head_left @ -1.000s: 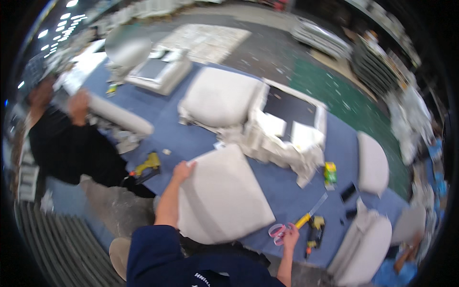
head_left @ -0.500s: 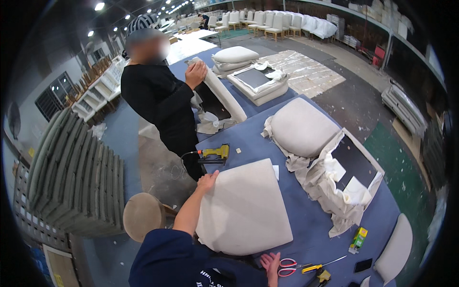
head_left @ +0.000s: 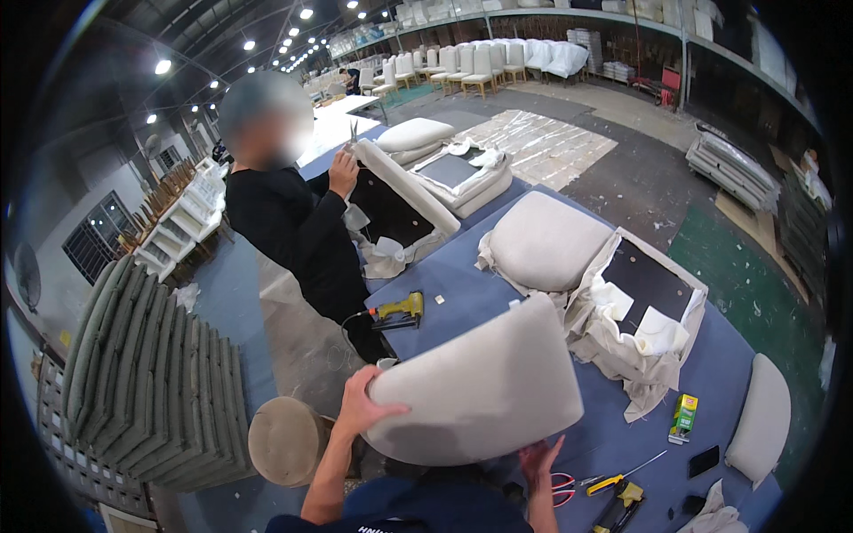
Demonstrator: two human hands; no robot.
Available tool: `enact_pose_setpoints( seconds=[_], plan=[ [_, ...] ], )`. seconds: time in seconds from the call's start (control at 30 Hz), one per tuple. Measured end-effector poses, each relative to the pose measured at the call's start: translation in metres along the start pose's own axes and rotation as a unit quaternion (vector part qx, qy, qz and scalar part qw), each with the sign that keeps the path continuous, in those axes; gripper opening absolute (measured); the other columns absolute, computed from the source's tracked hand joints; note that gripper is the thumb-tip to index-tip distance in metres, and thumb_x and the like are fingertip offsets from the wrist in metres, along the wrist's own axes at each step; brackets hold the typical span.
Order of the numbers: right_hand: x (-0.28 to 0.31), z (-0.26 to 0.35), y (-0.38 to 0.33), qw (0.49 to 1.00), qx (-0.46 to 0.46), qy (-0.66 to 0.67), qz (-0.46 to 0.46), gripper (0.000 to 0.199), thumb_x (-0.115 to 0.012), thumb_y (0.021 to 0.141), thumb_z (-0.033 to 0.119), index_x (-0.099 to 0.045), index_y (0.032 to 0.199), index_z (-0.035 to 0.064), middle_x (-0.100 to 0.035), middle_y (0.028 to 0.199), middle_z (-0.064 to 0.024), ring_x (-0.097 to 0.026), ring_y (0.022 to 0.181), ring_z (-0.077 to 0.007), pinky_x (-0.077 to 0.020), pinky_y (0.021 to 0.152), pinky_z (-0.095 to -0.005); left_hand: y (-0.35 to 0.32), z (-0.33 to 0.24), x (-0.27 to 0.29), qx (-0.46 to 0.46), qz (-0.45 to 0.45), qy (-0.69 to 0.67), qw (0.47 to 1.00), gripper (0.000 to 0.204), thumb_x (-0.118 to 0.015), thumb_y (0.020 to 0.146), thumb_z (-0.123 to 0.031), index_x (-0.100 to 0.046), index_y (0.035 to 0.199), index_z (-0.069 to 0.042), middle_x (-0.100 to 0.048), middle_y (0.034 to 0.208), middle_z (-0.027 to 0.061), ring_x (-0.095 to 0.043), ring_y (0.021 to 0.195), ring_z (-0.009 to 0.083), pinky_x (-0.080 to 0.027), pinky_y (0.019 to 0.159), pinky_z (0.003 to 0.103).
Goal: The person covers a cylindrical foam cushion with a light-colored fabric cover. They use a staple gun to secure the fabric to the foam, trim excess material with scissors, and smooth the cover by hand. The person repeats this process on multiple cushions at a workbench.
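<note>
A beige upholstered seat cushion (head_left: 480,386) is tilted up off the table in front of me. My left hand (head_left: 366,401) is closed on its left edge, thumb lying across the fabric. At the lower right edge, my right hand (head_left: 538,460) holds the cushion from below, its fingertips partly hidden by it. Red-handled scissors (head_left: 562,489) lie beside my right hand, with a yellow-handled screwdriver (head_left: 606,485) and a yellow-and-black staple gun (head_left: 622,511) close by. Another yellow staple gun (head_left: 400,309) with a hose rests beyond the cushion.
Across the blue table (head_left: 480,306), a co-worker (head_left: 284,213) holds scissors over a fabric-covered panel (head_left: 404,191). Two more cushions, one with an open back (head_left: 653,280), lie to the right, near a small green-yellow box (head_left: 683,417) and a phone (head_left: 704,460). A round stool (head_left: 286,440) and stacked grey pads (head_left: 155,373) stand left.
The cushion has gone from lying flat to tilted up. My right hand has moved from beside it onto its lower edge, and my left hand has shifted nearer. The co-worker now holds up scissors.
</note>
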State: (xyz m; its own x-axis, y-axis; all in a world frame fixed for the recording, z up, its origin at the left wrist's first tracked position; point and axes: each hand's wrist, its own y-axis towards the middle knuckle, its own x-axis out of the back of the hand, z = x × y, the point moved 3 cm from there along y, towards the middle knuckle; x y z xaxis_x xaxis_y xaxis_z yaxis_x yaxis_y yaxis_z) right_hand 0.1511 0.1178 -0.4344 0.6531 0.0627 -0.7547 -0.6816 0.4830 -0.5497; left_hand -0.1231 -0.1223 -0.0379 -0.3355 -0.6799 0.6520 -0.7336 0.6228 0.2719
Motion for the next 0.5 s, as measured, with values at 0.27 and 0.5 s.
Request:
enact_pose_setpoints(
  seconds=[0.27,0.5],
  plan=[
    [-0.133,0.209,-0.057,0.905,0.387,-0.171,-0.037,0.067,-0.036,0.106,0.053,-0.034,0.153,0.0069,-0.04,0.156,-0.0062,-0.042,0.14,-0.0239,-0.037,0.112,-0.0422,-0.018,0.076,-0.056,0.119,0.088,-0.302,0.942,0.062,-0.09,0.063,-0.002,-0.058,0.116,-0.004,-0.067,0.111,0.0026,-0.06,0.107,0.0134,-0.049,0.097,0.033],
    [-0.014,0.211,-0.031,0.88,0.409,-0.239,-0.039,0.058,-0.041,0.107,0.042,-0.042,0.148,0.0021,-0.046,0.151,-0.0118,-0.044,0.139,-0.0235,-0.0348,0.115,-0.044,-0.031,0.119,-0.121,0.191,0.281,-0.284,0.896,0.075,-0.088,0.074,-0.009,-0.053,0.14,-0.003,-0.056,0.141,0.0115,-0.048,0.133,0.025,-0.036,0.114,0.04]
  ],
)
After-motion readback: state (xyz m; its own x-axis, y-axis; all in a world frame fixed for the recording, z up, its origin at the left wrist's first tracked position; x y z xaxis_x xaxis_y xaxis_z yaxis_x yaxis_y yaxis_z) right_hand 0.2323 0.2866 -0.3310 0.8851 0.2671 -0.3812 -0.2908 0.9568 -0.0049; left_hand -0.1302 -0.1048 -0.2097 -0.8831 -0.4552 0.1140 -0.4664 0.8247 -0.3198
